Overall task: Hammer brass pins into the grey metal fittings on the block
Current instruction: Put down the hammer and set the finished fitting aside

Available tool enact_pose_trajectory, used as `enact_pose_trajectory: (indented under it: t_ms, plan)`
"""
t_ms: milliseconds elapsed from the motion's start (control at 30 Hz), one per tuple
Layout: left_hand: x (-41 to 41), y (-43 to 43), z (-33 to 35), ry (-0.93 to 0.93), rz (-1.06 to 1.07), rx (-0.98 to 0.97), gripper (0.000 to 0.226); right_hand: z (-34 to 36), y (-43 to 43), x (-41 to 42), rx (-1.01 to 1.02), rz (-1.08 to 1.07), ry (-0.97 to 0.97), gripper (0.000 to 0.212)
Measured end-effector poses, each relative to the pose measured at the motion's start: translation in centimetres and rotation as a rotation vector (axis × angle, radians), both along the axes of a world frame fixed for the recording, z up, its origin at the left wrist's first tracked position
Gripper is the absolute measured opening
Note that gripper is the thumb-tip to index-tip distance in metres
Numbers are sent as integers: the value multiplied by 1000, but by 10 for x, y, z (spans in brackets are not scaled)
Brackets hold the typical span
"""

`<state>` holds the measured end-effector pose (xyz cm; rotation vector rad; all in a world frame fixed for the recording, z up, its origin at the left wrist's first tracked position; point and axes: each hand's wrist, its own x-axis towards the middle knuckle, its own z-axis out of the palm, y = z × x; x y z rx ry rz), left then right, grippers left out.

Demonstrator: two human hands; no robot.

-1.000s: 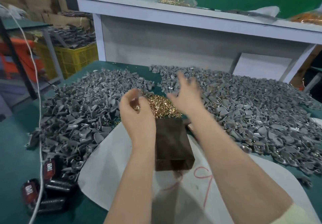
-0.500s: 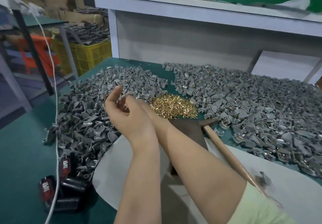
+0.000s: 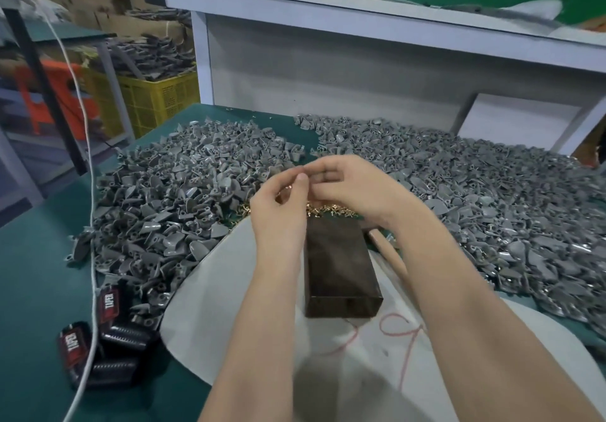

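**Pairing pin and fitting above the block**

Both hands are raised over the far end of the dark block point(image 3: 339, 267), with their fingertips meeting.
- Left hand point(image 3: 278, 215): thumb and forefinger are pressed into a pinch.
- Right hand point(image 3: 355, 188): fingers curl in toward the same spot.
- Whatever sits in the pinch is too small to make out, so I cannot tell if either hand truly grips a pin or a fitting.

The block lies on a white sheet point(image 3: 229, 290) over the green worktop point(image 3: 32, 274). No fitting shows on the visible part of its top. The brass pins point(image 3: 331, 210) are heaped just beyond the block, partly hidden by the hands. Grey fittings point(image 3: 183, 198) lie in big heaps on both sides. A wooden handle point(image 3: 388, 251) lies beside the block's right edge, mostly under the right forearm; it is probably the hammer.

Judgement: a pin is likely being started in a fitting by hand.
- Seat the pin straight.
- Set the fitting flat on the block.
- Hold low, clear of the pin head.
- Tap lightly first, then drive.

A dropped pin would vanish into the heaps.
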<state>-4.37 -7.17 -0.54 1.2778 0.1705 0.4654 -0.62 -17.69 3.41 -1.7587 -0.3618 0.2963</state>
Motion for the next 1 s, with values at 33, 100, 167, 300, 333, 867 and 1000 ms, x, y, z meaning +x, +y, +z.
enact_pose_trajectory:
  t_ms: [33,100,167,300,333,867,1000]
  plan:
    - [-1,-1,0,4,-22,-11,17,0,-4,0,34,10,12,41]
    - [0,-1,-3,24,-63,-47,14,0,-11,0,56,-26,6,34]
    - [0,0,-4,48,-55,-82,13,-7,-13,8,-130,-156,-74,23]
    - [1,0,-2,33,4,-275,18,-29,1,38,-963,-232,-247,18]
    - [2,1,-2,25,13,-310,16,-35,7,45,-1068,-210,-209,26]
    - [4,-2,-7,58,5,-280,21,-48,46,69,-1094,-90,-9,23]
    - [4,-2,-7,21,27,-199,14,-41,30,65,-855,-389,-178,12]
